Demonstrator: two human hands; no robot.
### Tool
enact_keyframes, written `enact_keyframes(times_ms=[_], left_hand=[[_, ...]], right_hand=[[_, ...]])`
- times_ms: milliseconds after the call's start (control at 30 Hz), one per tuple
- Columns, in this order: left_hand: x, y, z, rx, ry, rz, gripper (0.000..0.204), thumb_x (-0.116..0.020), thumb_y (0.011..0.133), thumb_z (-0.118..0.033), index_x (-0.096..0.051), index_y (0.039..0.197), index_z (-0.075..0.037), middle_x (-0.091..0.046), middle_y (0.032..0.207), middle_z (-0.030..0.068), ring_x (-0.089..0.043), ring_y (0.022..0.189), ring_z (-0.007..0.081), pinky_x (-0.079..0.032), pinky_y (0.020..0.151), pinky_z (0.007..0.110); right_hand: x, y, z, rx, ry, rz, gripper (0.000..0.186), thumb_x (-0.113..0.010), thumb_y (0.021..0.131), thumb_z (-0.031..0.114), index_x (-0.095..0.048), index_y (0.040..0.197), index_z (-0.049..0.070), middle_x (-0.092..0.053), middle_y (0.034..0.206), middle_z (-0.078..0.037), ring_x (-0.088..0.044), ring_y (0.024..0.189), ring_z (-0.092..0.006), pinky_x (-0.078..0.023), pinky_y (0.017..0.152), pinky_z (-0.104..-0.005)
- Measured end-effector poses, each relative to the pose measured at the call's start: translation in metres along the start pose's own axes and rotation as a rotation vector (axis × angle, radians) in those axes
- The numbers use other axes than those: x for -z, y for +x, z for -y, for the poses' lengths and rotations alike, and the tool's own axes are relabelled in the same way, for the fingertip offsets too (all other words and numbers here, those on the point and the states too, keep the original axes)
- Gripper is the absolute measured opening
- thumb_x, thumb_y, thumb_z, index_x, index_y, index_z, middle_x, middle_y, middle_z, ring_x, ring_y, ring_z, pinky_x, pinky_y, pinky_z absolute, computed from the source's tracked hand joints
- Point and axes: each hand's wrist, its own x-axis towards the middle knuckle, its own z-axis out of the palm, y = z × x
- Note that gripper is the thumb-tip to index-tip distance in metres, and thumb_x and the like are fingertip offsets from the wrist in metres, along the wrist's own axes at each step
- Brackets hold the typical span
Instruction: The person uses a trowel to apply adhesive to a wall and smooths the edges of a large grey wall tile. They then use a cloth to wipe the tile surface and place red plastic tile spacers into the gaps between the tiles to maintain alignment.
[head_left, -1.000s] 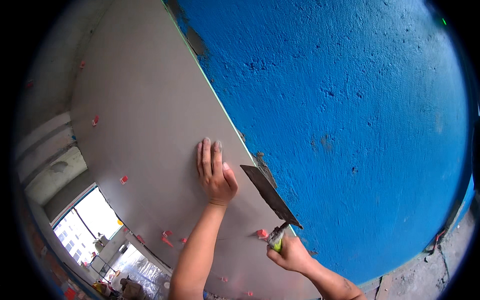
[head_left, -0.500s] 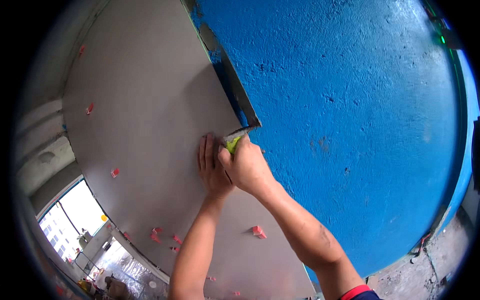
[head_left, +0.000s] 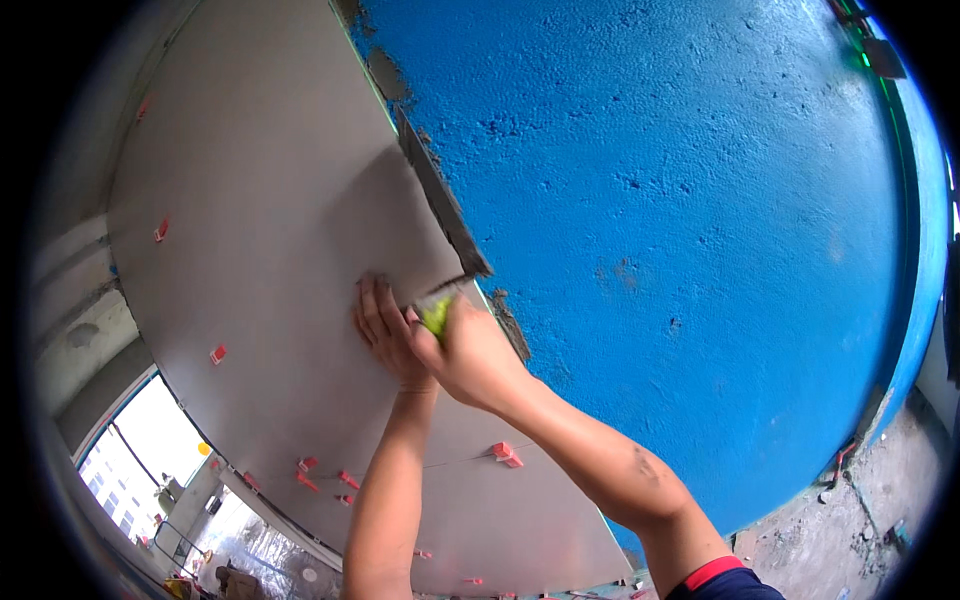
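Observation:
My right hand [head_left: 472, 352] is closed around the yellow-green handle of a trowel [head_left: 436, 200]. Its long, narrow metal blade lies along the edge of a large grey tile [head_left: 280, 200] on the wall, where tile meets blue-coated wall [head_left: 680, 250]. My left hand [head_left: 385, 335] rests on the tile's face, fingers stretched out, just left of the right hand. Grey mortar [head_left: 512, 325] shows at the tile edge below the blade, and more mortar [head_left: 385, 75] clings to the edge above it.
Red tile-levelling wedges [head_left: 507, 454] sit along the joints between tiles. A bright window opening [head_left: 150, 425] is at the lower left. Rough concrete floor [head_left: 800, 550] with debris shows at the lower right. A green laser line runs down the far right.
The trowel blade has shifted against the tile edge, closing the blue gap beside it. Mortar now shows below the blade. Both hands appear slightly lower and further left in the view.

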Motion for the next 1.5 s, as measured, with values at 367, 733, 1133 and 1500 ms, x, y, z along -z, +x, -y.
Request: enact_keyframes(times_ms=[367, 733, 1133, 1500], left_hand=[[0.020, 0.014, -0.015, -0.025, -0.065, 0.030, 0.045, -0.037, 0.096, -0.020, -0.046, 0.129, 0.009, -0.042, 0.139, 0.0231, -0.040, 0.130, 0.0444, -0.032, 0.108, 0.055], [0.004, 0.003, 0.000, -0.042, 0.005, -0.005, 0.048, -0.043, 0.097, -0.028, -0.048, 0.131, 0.005, -0.044, 0.139, 0.0230, -0.043, 0.129, 0.0425, -0.037, 0.107, 0.052], [0.023, 0.012, -0.014, -0.002, -0.067, 0.075, 0.049, -0.034, 0.097, -0.022, -0.045, 0.133, 0.009, -0.039, 0.143, 0.0256, -0.035, 0.134, 0.0447, -0.029, 0.110, 0.055], [0.016, 0.015, -0.014, -0.023, -0.129, -0.010, 0.047, -0.039, 0.092, -0.015, -0.048, 0.131, 0.009, -0.044, 0.139, 0.0261, -0.040, 0.131, 0.0450, -0.032, 0.109, 0.054]], right_hand=[[0.039, 0.010, -0.022, -0.333, 0.298, 0.200, 0.034, -0.056, 0.088, 0.027, -0.055, 0.090, -0.007, -0.062, 0.059, -0.012, -0.063, 0.049, -0.0192, -0.051, 0.046, -0.0341], [-0.014, 0.014, -0.004, -0.043, -0.034, -0.046, 0.040, -0.059, 0.087, 0.026, -0.055, 0.088, -0.014, -0.062, 0.074, -0.032, -0.064, 0.070, -0.0457, -0.053, 0.067, -0.0470], [0.075, 0.003, 0.002, -0.194, -0.185, 0.143, 0.034, -0.059, 0.086, 0.026, -0.053, 0.092, -0.007, -0.064, 0.074, -0.028, -0.067, 0.070, -0.0403, -0.054, 0.064, -0.0464], [0.062, -0.243, -0.198, -0.329, -0.431, 0.275, 0.032, -0.065, 0.081, 0.026, -0.052, 0.089, -0.003, -0.063, 0.070, -0.025, -0.064, 0.067, -0.0447, -0.054, 0.061, -0.0499]])
